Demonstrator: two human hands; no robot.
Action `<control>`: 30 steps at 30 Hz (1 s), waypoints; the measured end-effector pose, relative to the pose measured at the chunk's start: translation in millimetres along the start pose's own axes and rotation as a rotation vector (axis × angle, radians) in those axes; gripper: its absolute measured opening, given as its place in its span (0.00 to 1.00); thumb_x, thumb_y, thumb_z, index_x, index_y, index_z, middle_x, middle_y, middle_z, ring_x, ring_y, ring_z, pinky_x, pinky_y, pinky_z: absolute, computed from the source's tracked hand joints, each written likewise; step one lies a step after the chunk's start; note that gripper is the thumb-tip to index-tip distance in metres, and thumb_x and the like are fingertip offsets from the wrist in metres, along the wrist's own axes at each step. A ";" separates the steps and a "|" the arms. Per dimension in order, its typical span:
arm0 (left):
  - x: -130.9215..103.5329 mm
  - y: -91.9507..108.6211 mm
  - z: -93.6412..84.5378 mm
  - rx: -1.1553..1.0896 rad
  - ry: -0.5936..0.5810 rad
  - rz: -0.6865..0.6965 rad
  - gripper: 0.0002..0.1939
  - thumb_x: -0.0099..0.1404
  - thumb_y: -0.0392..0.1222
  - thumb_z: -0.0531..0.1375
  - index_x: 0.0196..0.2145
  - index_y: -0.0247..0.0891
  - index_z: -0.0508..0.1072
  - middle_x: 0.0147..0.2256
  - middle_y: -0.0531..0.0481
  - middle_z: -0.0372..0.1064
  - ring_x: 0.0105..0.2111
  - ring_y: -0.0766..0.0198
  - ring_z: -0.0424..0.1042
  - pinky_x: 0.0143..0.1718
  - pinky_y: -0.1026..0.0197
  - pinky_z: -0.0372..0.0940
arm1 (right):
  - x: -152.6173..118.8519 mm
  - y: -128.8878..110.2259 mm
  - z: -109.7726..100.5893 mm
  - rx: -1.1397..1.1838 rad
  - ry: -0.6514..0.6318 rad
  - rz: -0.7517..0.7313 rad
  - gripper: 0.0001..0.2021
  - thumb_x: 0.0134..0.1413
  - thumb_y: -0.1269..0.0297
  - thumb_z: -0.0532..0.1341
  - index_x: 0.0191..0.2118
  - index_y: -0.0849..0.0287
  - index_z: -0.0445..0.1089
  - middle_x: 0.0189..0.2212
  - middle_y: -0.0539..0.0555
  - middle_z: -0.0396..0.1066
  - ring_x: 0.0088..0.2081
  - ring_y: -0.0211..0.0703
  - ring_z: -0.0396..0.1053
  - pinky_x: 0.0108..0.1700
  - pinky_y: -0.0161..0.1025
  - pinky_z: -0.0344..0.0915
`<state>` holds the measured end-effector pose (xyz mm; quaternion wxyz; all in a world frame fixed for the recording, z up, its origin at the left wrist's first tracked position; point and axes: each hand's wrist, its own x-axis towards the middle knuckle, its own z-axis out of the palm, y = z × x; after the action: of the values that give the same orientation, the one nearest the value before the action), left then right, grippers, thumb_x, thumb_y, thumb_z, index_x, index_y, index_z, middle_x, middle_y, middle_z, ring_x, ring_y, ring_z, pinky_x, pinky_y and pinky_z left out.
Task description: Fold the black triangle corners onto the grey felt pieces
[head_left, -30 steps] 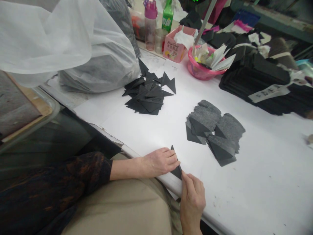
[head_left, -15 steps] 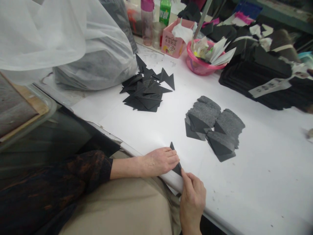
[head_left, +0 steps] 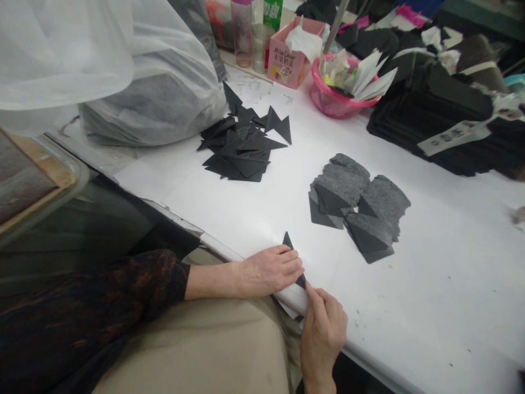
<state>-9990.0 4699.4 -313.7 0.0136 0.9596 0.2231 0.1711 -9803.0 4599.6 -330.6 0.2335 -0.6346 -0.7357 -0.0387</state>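
At the near table edge lies a small black triangular piece (head_left: 288,239) with a pointed tip. My left hand (head_left: 274,269) rests across its middle, fingers together and curled down over it, hiding much of it. My right hand (head_left: 324,323) pinches the near corner of the same piece between thumb and index finger. To the right of my hands are overlapping rows of grey, fuzzy-edged pieces (head_left: 346,183), with several dark triangular pieces (head_left: 367,238) on their near side. Farther back is a loose pile of black triangular pieces (head_left: 241,156).
Bulky translucent white bags (head_left: 164,93) stand at the left. Along the back are a pink box (head_left: 287,60), a pink basket (head_left: 340,106) of papers and a pink-capped bottle (head_left: 241,33). A tied black stack (head_left: 435,120) sits at the right on the white table (head_left: 435,306).
The view has shifted slightly, so the things on the table appear a little higher. My left fingers lie slightly nearer the right hand, covering more of the black triangular piece.
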 end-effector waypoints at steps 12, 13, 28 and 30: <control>3.7 2.1 -1.6 -0.067 -0.043 0.036 0.10 0.73 0.34 0.49 0.45 0.33 0.69 0.42 0.44 0.69 0.47 0.58 0.66 0.45 0.56 0.63 | -3.0 -0.6 -0.9 0.023 0.027 0.043 0.07 0.58 0.71 0.61 0.43 0.59 0.72 0.34 0.54 0.72 0.38 0.41 0.68 0.42 0.39 0.61; 4.3 2.3 -2.3 -0.067 -0.052 0.040 0.10 0.74 0.34 0.49 0.45 0.33 0.69 0.42 0.44 0.69 0.46 0.59 0.66 0.45 0.56 0.62 | -2.8 -1.0 -1.1 0.020 0.028 0.041 0.07 0.58 0.71 0.61 0.43 0.59 0.72 0.34 0.54 0.72 0.38 0.41 0.68 0.42 0.39 0.61; 2.6 4.4 0.5 -0.037 -0.025 0.078 0.10 0.73 0.35 0.51 0.48 0.35 0.69 0.43 0.45 0.69 0.47 0.59 0.66 0.44 0.56 0.63 | -8.7 -1.4 -0.2 0.098 0.068 0.134 0.08 0.57 0.71 0.62 0.43 0.60 0.72 0.35 0.55 0.72 0.39 0.41 0.69 0.44 0.40 0.64; 2.7 4.6 0.0 -0.029 -0.023 0.080 0.10 0.73 0.35 0.51 0.47 0.36 0.69 0.43 0.45 0.69 0.47 0.59 0.66 0.44 0.56 0.63 | -8.9 -1.2 0.0 0.118 0.075 0.152 0.07 0.57 0.70 0.62 0.42 0.60 0.72 0.35 0.55 0.72 0.39 0.41 0.69 0.45 0.40 0.64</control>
<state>-9985.8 4696.4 -312.4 0.0234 0.9692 0.1821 0.1639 -9803.3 4591.2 -333.8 0.3003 -0.6719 -0.6770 -0.0011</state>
